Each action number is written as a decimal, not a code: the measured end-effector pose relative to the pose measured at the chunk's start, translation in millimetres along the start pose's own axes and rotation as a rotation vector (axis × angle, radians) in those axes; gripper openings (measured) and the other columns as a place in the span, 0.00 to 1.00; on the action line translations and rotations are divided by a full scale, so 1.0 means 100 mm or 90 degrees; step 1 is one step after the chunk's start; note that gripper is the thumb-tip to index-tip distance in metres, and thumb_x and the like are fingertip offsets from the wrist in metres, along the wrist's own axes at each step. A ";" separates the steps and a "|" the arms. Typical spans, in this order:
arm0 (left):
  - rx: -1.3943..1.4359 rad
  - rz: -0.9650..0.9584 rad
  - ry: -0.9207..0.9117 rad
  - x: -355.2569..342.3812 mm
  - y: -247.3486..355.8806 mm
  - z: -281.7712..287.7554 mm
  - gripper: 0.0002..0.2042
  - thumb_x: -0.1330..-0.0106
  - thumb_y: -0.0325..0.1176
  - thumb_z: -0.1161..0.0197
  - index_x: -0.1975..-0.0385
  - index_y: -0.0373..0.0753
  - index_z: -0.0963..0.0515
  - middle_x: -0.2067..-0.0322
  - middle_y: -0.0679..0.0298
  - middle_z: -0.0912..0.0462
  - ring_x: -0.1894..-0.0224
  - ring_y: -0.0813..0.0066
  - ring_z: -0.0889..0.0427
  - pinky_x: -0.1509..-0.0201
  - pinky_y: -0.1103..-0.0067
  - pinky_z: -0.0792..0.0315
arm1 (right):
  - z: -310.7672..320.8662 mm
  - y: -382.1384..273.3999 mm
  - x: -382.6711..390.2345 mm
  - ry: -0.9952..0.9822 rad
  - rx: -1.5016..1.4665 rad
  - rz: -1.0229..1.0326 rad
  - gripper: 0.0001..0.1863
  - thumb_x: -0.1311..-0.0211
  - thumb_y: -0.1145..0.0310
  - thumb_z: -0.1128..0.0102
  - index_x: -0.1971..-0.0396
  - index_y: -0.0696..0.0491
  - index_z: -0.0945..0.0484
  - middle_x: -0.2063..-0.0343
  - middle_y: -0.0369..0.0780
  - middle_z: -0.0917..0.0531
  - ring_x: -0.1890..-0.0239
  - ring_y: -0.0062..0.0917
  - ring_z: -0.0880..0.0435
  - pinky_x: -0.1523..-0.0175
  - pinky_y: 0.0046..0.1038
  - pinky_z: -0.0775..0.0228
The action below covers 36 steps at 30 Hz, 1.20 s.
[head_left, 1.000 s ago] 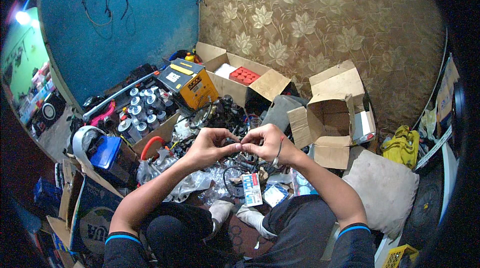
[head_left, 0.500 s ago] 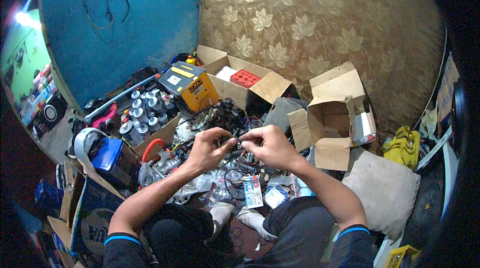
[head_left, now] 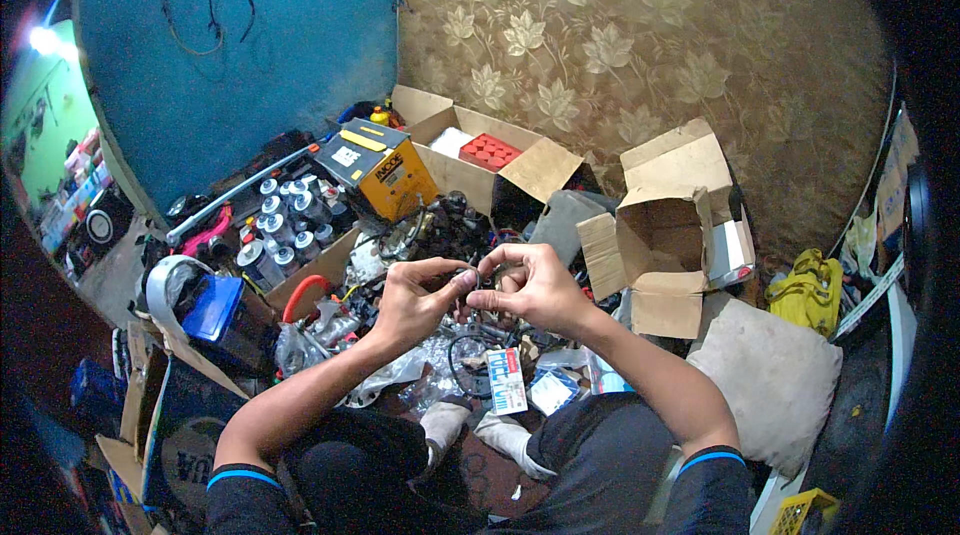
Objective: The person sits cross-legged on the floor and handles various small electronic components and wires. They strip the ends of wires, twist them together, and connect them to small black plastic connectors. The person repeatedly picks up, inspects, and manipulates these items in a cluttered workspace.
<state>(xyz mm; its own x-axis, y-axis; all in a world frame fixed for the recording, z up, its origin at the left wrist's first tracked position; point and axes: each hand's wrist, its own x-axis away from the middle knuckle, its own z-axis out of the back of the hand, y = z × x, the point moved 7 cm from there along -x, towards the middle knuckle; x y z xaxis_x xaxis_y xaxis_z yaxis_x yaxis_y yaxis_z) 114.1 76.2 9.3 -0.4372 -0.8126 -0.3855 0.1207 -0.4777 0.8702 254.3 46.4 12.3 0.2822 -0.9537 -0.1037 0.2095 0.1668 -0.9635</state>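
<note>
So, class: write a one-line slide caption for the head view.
Left hand and right hand pinch a small dark part together above a cluttered floor of cardboard boxes.

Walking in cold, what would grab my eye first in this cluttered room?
Probably the two hands meeting at the centre: the left hand and right hand pinch a small dark part between their fingertips. Behind them stand a yellow case, left of an open cardboard box holding a red tray, against gold leaf-patterned wallpaper.
</note>
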 end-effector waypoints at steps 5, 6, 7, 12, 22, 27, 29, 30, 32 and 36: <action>0.067 0.065 -0.031 -0.01 -0.05 -0.08 0.12 0.36 0.33 0.37 0.62 0.29 0.19 0.77 0.63 0.17 0.77 0.83 0.20 0.75 0.84 0.26 | 0.09 0.06 -0.05 0.060 0.103 0.178 0.18 0.55 0.64 0.24 0.69 0.57 0.23 0.76 0.34 0.20 0.73 0.14 0.24 0.67 0.21 0.28; 0.090 0.080 -0.026 -0.02 -0.08 -0.08 0.12 0.36 0.33 0.37 0.62 0.29 0.19 0.77 0.63 0.17 0.77 0.83 0.20 0.75 0.84 0.26 | 0.09 0.09 -0.06 0.060 0.090 0.170 0.18 0.55 0.65 0.24 0.69 0.57 0.23 0.76 0.34 0.20 0.72 0.14 0.24 0.66 0.21 0.28; 0.098 0.088 -0.041 -0.02 -0.11 -0.07 0.12 0.35 0.33 0.38 0.60 0.29 0.20 0.76 0.61 0.17 0.77 0.84 0.21 0.75 0.84 0.26 | 0.09 0.12 -0.09 0.059 0.077 0.162 0.18 0.56 0.65 0.24 0.69 0.57 0.23 0.76 0.34 0.21 0.72 0.14 0.23 0.66 0.20 0.28; 0.123 0.086 -0.040 0.01 -0.11 -0.09 0.14 0.35 0.34 0.38 0.56 0.29 0.21 0.72 0.60 0.15 0.74 0.84 0.21 0.71 0.84 0.25 | 0.08 0.07 -0.08 0.069 -0.001 0.202 0.17 0.56 0.68 0.24 0.70 0.57 0.24 0.75 0.34 0.21 0.70 0.15 0.23 0.65 0.19 0.28; 0.051 0.031 -0.091 0.02 0.04 -0.16 0.22 0.44 0.29 0.30 0.50 0.30 0.26 0.67 0.62 0.16 0.67 0.83 0.21 0.63 0.83 0.24 | 0.18 0.09 -0.05 0.196 0.048 0.209 0.16 0.57 0.70 0.25 0.74 0.56 0.26 0.77 0.34 0.22 0.75 0.14 0.25 0.70 0.19 0.30; 0.080 0.025 -0.083 -0.01 0.08 -0.16 0.19 0.45 0.26 0.31 0.55 0.27 0.25 0.66 0.61 0.17 0.67 0.81 0.19 0.64 0.83 0.24 | 0.21 0.04 -0.04 0.261 0.016 0.182 0.15 0.57 0.73 0.25 0.73 0.56 0.27 0.79 0.34 0.23 0.76 0.14 0.25 0.73 0.19 0.29; 0.087 0.023 -0.073 -0.01 0.07 -0.16 0.17 0.45 0.25 0.33 0.56 0.27 0.25 0.65 0.60 0.17 0.67 0.81 0.18 0.66 0.84 0.24 | 0.20 0.11 -0.06 0.259 -0.020 0.145 0.15 0.57 0.73 0.25 0.74 0.56 0.27 0.79 0.35 0.23 0.77 0.14 0.24 0.73 0.19 0.28; 0.095 0.043 -0.071 -0.02 0.05 -0.17 0.16 0.44 0.25 0.34 0.57 0.27 0.26 0.66 0.61 0.17 0.67 0.82 0.18 0.66 0.85 0.24 | 0.18 0.13 -0.07 0.258 -0.036 0.126 0.15 0.57 0.73 0.25 0.74 0.56 0.27 0.79 0.35 0.22 0.77 0.14 0.24 0.73 0.19 0.28; 0.104 0.072 -0.031 -0.03 -0.02 -0.15 0.15 0.44 0.25 0.34 0.58 0.27 0.26 0.69 0.62 0.18 0.68 0.83 0.19 0.68 0.85 0.25 | 0.15 0.14 -0.08 0.242 -0.051 0.106 0.15 0.55 0.72 0.25 0.73 0.56 0.26 0.79 0.34 0.22 0.76 0.14 0.24 0.72 0.20 0.27; 0.102 0.079 -0.032 -0.06 -0.14 -0.08 0.14 0.45 0.25 0.33 0.61 0.28 0.27 0.71 0.64 0.20 0.70 0.84 0.20 0.70 0.85 0.26 | 0.18 0.19 -0.14 0.149 -0.099 0.105 0.14 0.52 0.71 0.27 0.69 0.57 0.24 0.74 0.34 0.19 0.74 0.13 0.22 0.69 0.19 0.27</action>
<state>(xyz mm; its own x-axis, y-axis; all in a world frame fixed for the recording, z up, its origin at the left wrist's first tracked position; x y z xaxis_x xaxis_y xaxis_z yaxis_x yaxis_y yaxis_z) 122.2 85.0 -3.3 -0.4727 -0.8419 -0.2603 0.0352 -0.3132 0.9490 270.9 67.0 0.3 0.0738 -0.9517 -0.2980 0.0283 0.3007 -0.9533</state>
